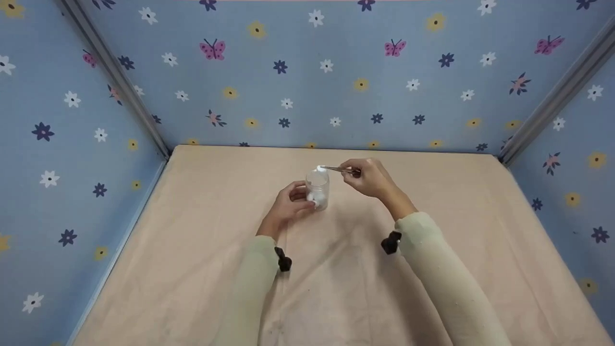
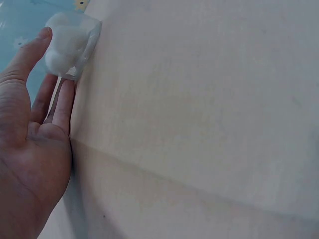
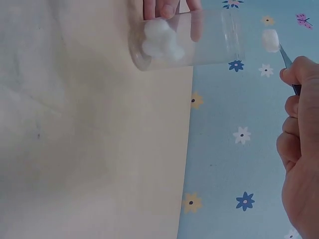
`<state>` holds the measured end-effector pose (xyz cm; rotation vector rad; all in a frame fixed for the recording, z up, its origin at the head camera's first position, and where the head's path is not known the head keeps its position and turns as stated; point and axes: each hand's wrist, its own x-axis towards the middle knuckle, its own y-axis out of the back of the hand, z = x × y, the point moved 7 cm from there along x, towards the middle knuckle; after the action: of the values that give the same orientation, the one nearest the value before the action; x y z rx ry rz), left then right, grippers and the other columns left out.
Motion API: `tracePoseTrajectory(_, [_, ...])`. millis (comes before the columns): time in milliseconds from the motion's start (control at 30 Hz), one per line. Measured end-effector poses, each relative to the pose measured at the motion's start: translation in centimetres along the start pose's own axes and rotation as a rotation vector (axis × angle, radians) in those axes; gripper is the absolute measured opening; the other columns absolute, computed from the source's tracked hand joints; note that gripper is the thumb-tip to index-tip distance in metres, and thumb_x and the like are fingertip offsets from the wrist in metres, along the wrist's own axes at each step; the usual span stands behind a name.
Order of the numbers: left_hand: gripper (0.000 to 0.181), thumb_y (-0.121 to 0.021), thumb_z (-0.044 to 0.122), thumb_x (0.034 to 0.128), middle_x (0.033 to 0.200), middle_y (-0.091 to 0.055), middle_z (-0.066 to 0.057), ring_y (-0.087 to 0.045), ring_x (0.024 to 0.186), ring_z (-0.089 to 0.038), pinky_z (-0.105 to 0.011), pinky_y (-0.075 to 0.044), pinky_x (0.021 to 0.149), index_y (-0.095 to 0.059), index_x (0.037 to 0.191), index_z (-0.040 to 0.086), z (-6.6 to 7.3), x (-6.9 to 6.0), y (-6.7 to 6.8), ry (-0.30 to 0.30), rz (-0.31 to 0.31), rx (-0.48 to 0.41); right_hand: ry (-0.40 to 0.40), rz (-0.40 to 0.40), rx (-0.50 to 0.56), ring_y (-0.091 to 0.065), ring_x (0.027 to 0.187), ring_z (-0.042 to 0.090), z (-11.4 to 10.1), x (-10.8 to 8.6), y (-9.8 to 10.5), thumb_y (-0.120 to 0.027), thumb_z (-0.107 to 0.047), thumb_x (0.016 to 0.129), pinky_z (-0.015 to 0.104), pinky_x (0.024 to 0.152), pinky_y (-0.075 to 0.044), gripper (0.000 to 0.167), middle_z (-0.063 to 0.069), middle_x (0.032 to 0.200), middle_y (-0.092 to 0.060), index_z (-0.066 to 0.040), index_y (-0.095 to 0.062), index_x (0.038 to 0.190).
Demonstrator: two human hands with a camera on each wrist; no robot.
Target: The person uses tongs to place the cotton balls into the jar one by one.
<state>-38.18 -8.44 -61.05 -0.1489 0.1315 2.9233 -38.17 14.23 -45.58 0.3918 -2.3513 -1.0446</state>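
Note:
A clear jar (image 1: 317, 188) stands near the table's middle with several white cotton balls (image 3: 160, 41) at its bottom. My left hand (image 1: 289, 202) holds the jar low on its left side, thumb in front and fingers behind; the left wrist view shows the thumb (image 2: 31, 54) against it. My right hand (image 1: 367, 177) pinches a pair of tweezers (image 1: 340, 169), which point left toward the jar's mouth. At their tips is one white cotton ball (image 3: 270, 41), just outside the open mouth in the right wrist view.
A pale peach cloth covers the table (image 1: 192, 269). Blue panels (image 1: 307, 86) with flowers and butterflies rise behind and at both sides, joined by grey corner posts (image 1: 120, 81). A dark wrist device (image 1: 391, 242) sits at each light green sleeve.

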Motion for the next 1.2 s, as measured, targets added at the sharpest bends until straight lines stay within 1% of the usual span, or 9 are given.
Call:
tracePoseTrajectory(133, [0.065,-0.085,0.001,0.099,0.161,-0.065,-0.02,-0.063,0.151,-0.039,-0.051,-0.051,0.132,-0.059,0.158,0.01,-0.08,-0.06,0.05,0.006,0.007,0.011,-0.004,0.001,-0.005,-0.053,0.068,0.014,-0.27,0.36,-0.29,-0.071,-0.01,0.104,0.025,0.065,-0.042,0.021,0.018,0.097,-0.084,-0.002,-0.086,0.116])
tracePoseTrajectory(333, [0.065,-0.085,0.002,0.0993,0.161,-0.064,-0.02,-0.063,0.151,-0.039,-0.051,-0.051,0.132,-0.059,0.158,0.011,-0.09,-0.02,0.0,0.009,0.013,0.023,-0.008,0.017,-0.004,-0.05,0.066,0.011,-0.23,0.38,-0.36,-0.072,-0.011,0.103,0.023,0.062,-0.039,0.02,0.017,0.094,-0.084,-0.002,-0.086,0.115])
tracePoseTrajectory(533, [0.065,-0.086,0.004,0.0988,0.16,-0.065,-0.018,-0.063,0.151,-0.037,-0.052,-0.051,0.132,-0.06,0.157,0.013,0.01,-0.12,0.01,0.02,0.022,0.021,0.009,0.029,-0.01,-0.05,0.065,0.011,-0.22,0.4,-0.39,-0.073,-0.01,0.102,0.023,0.063,-0.039,0.019,0.017,0.093,-0.084,-0.003,-0.086,0.114])
tracePoseTrajectory(633, [0.064,-0.085,0.004,0.0991,0.159,-0.066,-0.018,-0.064,0.15,-0.036,-0.051,-0.051,0.132,-0.06,0.157,0.013,0.09,-0.16,-0.03,0.015,0.02,0.021,0.016,0.028,-0.008,-0.05,0.066,0.011,-0.25,0.38,-0.47,-0.072,-0.009,0.103,0.023,0.064,-0.04,0.019,0.017,0.094,-0.085,-0.003,-0.086,0.114])
tracePoseTrajectory(867, [0.065,-0.082,-0.001,0.0997,0.16,-0.065,-0.02,-0.063,0.15,-0.038,-0.052,-0.052,0.131,-0.059,0.159,0.01,0.03,-0.09,-0.1,-0.011,0.0,-0.008,-0.01,0.012,0.012,-0.047,0.062,0.01,-0.1,0.27,-0.58,-0.07,-0.009,0.105,0.025,0.062,-0.038,0.022,0.018,0.091,-0.084,-0.002,-0.085,0.118])
tracePoseTrajectory(1000, [0.065,-0.083,-0.001,0.0993,0.16,-0.065,-0.02,-0.063,0.15,-0.037,-0.051,-0.051,0.131,-0.059,0.159,0.01,-0.01,-0.05,-0.04,-0.011,0.002,-0.001,-0.015,0.01,0.01,-0.045,0.062,0.01,0.02,0.23,-0.56,-0.071,-0.009,0.105,0.025,0.061,-0.037,0.021,0.018,0.089,-0.083,-0.003,-0.086,0.118])
tracePoseTrajectory(1200, [0.065,-0.083,-0.001,0.0993,0.16,-0.065,-0.02,-0.064,0.15,-0.038,-0.051,-0.052,0.131,-0.059,0.159,0.009,-0.02,-0.05,-0.03,-0.008,0.011,0.008,-0.012,0.024,0.007,-0.047,0.063,0.011,0.43,-0.02,-0.3,-0.071,-0.008,0.103,0.025,0.063,-0.039,0.021,0.018,0.091,-0.083,-0.002,-0.086,0.118])
